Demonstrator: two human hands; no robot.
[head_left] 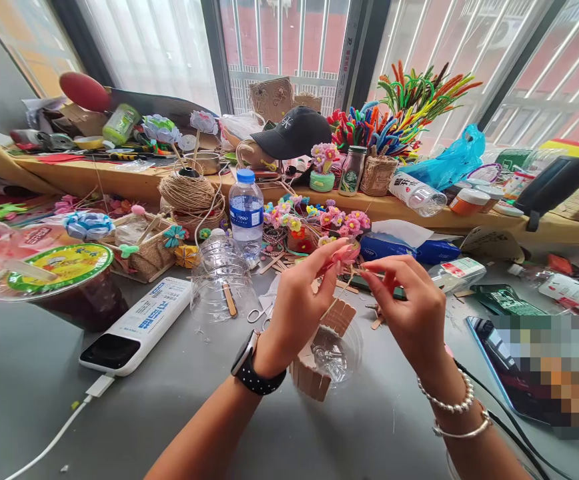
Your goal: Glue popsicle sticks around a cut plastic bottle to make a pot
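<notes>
My left hand, with a smartwatch on its wrist, pinches a small pink petal-like piece between thumb and fingertips. Close by on the right, my right hand has thumb and forefinger pressed together; whatever sits between them is too small to name. Below both hands stands a cut clear plastic bottle base, partly ringed by popsicle sticks joined side by side. My left hand covers part of it. Scissors lie left of my left hand, partly hidden.
On the left are a lidded drink cup, a white power bank and a cut clear bottle. A water bottle and twine stand behind. A phone lies at right. Pipe cleaners crowd the ledge.
</notes>
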